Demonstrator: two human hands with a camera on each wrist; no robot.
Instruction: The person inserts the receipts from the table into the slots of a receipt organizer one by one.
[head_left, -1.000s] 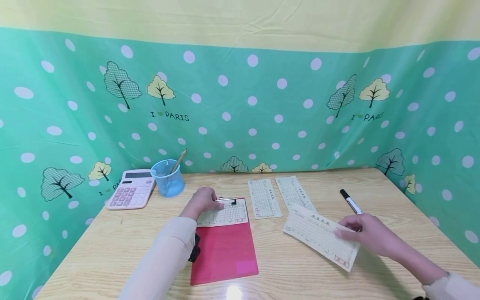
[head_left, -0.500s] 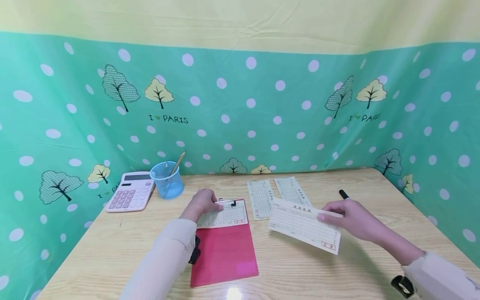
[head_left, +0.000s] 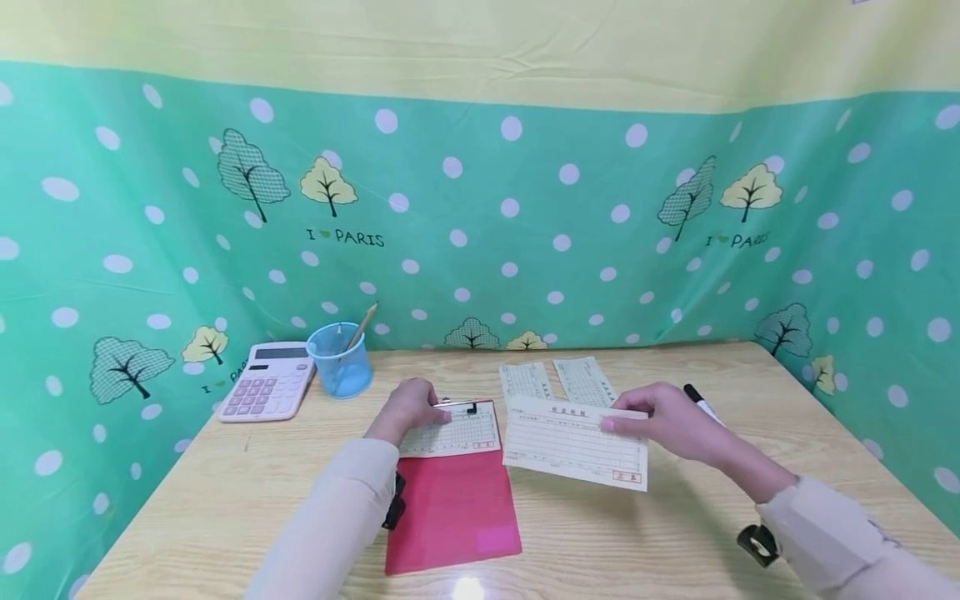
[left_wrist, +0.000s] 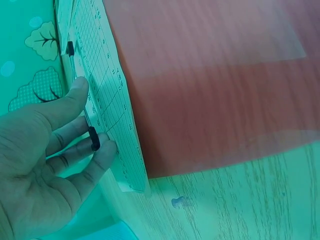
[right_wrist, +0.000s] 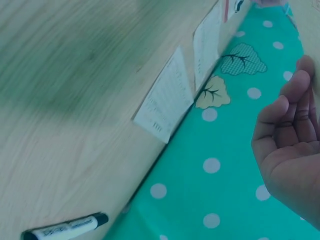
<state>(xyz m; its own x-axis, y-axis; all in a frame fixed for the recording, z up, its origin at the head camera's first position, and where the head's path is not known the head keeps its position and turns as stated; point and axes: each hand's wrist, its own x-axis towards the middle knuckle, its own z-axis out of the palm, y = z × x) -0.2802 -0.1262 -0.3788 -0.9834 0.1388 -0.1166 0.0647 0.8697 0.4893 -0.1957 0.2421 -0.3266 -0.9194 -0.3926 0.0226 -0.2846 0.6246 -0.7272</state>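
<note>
A red clipboard (head_left: 453,512) lies on the table with a printed receipt slip (head_left: 467,436) across its top end. At that end my left hand (head_left: 407,410) pinches the metal wire clip (head_left: 454,406); its black tip (left_wrist: 94,138) shows between thumb and fingers in the left wrist view. My right hand (head_left: 671,423) holds another receipt slip (head_left: 566,443) by its right end, thumb on the printed face. This slip hangs tilted above the table, just right of the clipboard. Only its edge (right_wrist: 311,35) shows in the right wrist view, beside the curled fingers.
Two more slips (head_left: 525,380) (head_left: 587,381) lie behind the held one, partly covered by it. A marker (head_left: 701,403) lies beyond my right hand. At the back left stand a blue mesh pen cup (head_left: 341,367) and a pink calculator (head_left: 267,383). A dotted green curtain (head_left: 480,208) borders the table.
My right hand has carried its slip leftward, from above the right side of the table to beside the clipboard, and turned it more level. My left hand stays at the clip.
</note>
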